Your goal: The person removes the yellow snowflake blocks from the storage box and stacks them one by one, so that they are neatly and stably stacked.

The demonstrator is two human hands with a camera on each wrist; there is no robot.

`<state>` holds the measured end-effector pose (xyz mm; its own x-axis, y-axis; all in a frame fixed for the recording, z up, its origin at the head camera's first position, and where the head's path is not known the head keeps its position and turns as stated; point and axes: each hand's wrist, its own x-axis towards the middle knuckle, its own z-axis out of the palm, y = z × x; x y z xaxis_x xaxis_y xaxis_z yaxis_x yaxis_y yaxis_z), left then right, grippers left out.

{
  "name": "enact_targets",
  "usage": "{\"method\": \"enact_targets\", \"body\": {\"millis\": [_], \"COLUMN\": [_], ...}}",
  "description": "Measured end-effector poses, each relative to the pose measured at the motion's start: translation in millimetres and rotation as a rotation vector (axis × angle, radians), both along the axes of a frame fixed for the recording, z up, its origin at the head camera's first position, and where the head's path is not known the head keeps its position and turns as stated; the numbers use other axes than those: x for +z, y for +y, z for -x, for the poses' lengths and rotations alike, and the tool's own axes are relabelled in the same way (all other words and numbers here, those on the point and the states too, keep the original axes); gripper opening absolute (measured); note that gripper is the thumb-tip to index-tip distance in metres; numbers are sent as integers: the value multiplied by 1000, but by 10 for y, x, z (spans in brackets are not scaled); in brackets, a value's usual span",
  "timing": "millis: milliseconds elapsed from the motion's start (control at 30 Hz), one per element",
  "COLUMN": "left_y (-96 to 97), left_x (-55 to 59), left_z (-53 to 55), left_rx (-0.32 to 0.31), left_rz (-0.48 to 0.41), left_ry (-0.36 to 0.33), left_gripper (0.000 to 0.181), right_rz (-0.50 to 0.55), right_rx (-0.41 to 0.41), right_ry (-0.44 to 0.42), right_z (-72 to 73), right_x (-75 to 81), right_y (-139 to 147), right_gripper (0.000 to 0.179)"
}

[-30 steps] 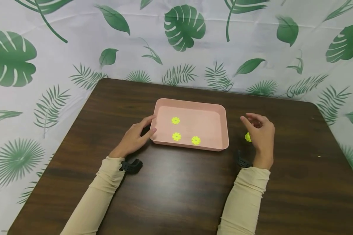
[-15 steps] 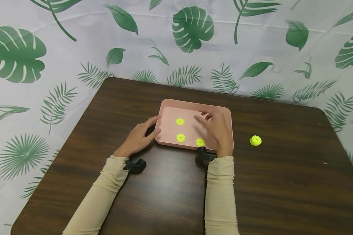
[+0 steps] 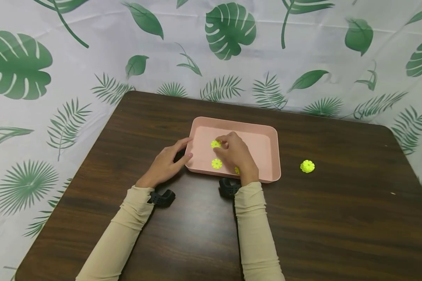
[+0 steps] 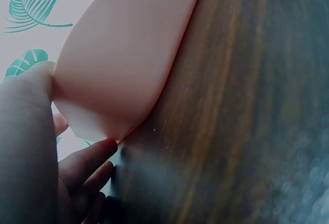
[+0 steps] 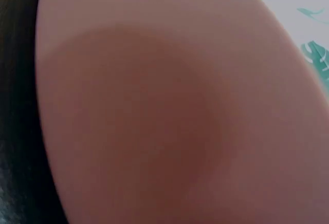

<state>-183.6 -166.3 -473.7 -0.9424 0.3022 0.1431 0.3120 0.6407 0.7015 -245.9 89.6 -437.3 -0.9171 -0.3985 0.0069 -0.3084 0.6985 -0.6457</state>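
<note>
The pink tray (image 3: 260, 150) stands in the middle of the table. My left hand (image 3: 163, 164) holds its left side; in the left wrist view, fingers (image 4: 90, 160) lie against the outer wall. Over the tray, my right hand (image 3: 236, 154) has thumb and index finger at opposite edges of a yellow notched disc (image 3: 215, 144), pinching it. A second yellow disc (image 3: 216, 164) lies in front of that one. Partly behind the right hand is a third disc (image 3: 237, 170). The right wrist view shows only the tray's blurred outer wall (image 5: 128, 131).
A small stack of yellow discs (image 3: 307, 166) stands on the dark wooden table (image 3: 337, 218), right of the tray. A leaf-patterned cloth (image 3: 161, 58) hangs behind the table. One pale speck (image 3: 392, 193) lies farther right.
My right hand has moved left from beside the stack, over the tray, to the rear disc, and now pinches it. The left hand has stayed at the tray's left side.
</note>
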Motion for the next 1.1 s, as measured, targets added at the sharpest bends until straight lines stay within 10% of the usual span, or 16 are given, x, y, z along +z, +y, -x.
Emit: {"method": "enact_targets", "body": {"millis": [1100], "left_y": [8], "left_x": [-4], "left_z": [6], "left_rx": [-12], "left_rz": [-19], "left_ry": [19], "left_gripper": [59], "right_rz": [42], "right_rx": [-8], "right_ry": [-67], "right_z": [-41], "right_x": [60], "right_y": [149], "right_gripper": [36]}}
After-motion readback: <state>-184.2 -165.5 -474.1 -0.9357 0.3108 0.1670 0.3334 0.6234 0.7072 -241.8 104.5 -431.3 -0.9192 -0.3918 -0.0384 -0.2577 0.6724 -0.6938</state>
